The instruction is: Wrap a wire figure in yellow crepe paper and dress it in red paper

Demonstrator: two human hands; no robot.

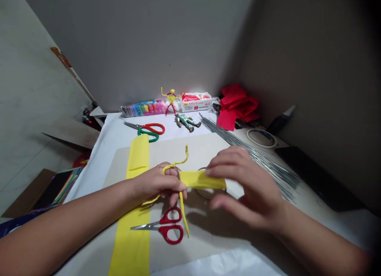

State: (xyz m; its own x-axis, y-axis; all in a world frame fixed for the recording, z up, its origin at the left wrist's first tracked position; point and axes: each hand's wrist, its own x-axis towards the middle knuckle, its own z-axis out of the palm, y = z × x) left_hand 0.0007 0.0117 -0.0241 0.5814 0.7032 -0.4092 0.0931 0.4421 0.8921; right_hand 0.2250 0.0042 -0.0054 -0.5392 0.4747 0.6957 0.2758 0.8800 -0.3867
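My left hand [165, 184] is closed, pinching a wire figure [184, 212] whose limbs are wrapped in yellow paper. From its fingertips a short yellow paper strip [202, 179] stretches out to the right. My right hand [247, 184] has its fingers apart over the far end of that strip. Its index fingertip is at the strip's upper edge, but I cannot tell whether it touches. Below my hands, small scissors with red handles [172, 235] lie on the board. A wire ring [204, 196] shows partly behind the strip.
A long yellow paper strip [131, 236] lies on the left. Behind it are red-and-green scissors [149, 129], a small wire figure [171, 99], a silver toy figure [187, 121] and red paper [238, 105]. A bundle of wires [253, 153], tape roll [261, 138] and dark flat object [318, 177] lie right.
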